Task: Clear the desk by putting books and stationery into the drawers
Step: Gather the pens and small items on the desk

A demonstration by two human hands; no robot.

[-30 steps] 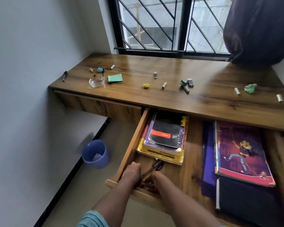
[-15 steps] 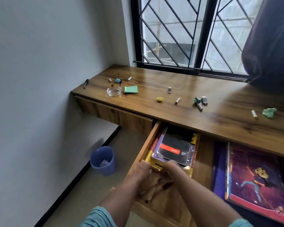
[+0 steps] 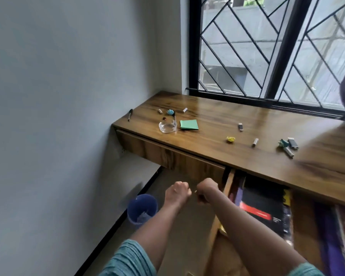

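Soft grey daylight comes through the window (image 3: pixel 277 46) ahead of me, glossing the desk (image 3: pixel 217 116) beneath it, while the lower right corner below smears with motion blur.

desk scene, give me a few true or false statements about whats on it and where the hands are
1. A green notepad lies beside a glass dish on the desk. True.
2. The left drawer is pulled open. False: it is shut; the drawer holding books is open.
3. Both hands are closed into fists. True: left hand, right hand.
4. The blue bin stands on the desk. False: it is on the floor.
5. The pen lies in the dish. False: it lies apart, near the wall.
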